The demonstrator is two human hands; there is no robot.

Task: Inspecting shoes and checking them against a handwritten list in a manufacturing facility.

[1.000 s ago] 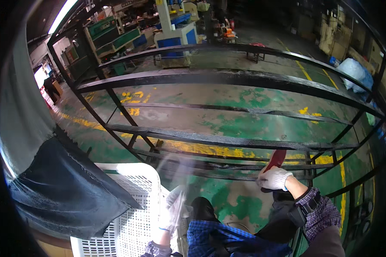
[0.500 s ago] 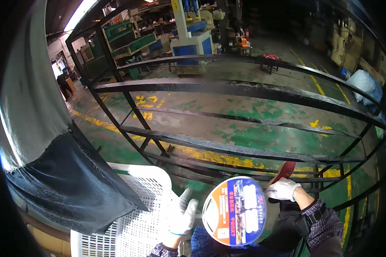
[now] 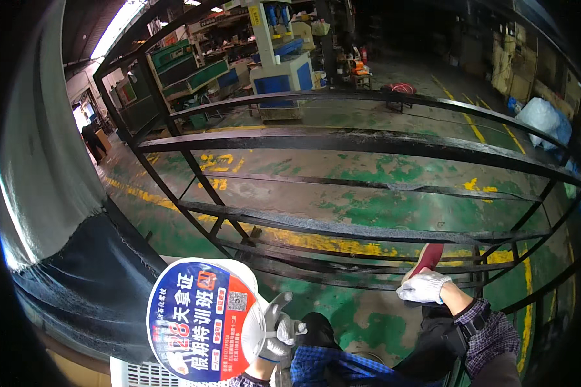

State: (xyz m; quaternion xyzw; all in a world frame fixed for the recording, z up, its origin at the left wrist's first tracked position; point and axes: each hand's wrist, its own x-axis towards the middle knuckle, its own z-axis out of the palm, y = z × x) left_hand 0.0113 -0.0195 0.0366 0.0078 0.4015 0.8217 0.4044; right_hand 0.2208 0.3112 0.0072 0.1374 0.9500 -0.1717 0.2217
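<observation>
The round fan [image 3: 203,316], which stood between the two hands half a second earlier with an orange-and-blue face showing, had swung leftward and leaned over, its blue-and-red face now turned to the camera. The gloved left hand [image 3: 281,330], previously with digits spread upward, showed fingers curled about the handle. The fan had come to hide most of the white basket [image 3: 134,374] and the lower corner of the dark cloth [image 3: 87,277], while the blue checked fabric [image 3: 345,369] and a dark trouser leg [image 3: 319,326] had come back into sight.
</observation>
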